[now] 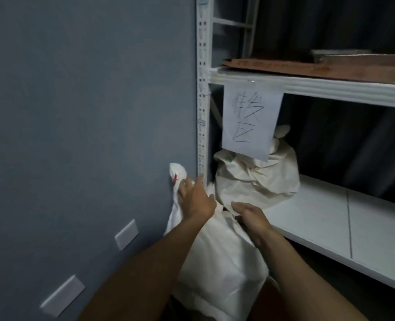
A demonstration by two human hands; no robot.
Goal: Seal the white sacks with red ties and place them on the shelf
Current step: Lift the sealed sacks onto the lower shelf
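wall: grey-blue wall (87, 112), plain, fills the left half; two white cover plates (126, 234) low on it
rack: white metal shelf unit, perforated upright post (202, 89) against the wall
upper shelf: white beam (330, 89), flat brown cardboard (284, 67) lying on top
sign: paper sheet (252, 119) with handwritten characters, hanging from the beam
lower shelf board (330, 218): white, seam line across it
second sack (256, 179): cream, on the lower board at its left end, partly behind the sign
white sack (219, 262): held off the rack, in front of the post and board edge
red tie (175, 179): round the sack's neck
left hand (195, 198): wrapped round the neck just below the tie
right hand (249, 216): fingers curled over the sack's top, tips hidden
lighting: dim
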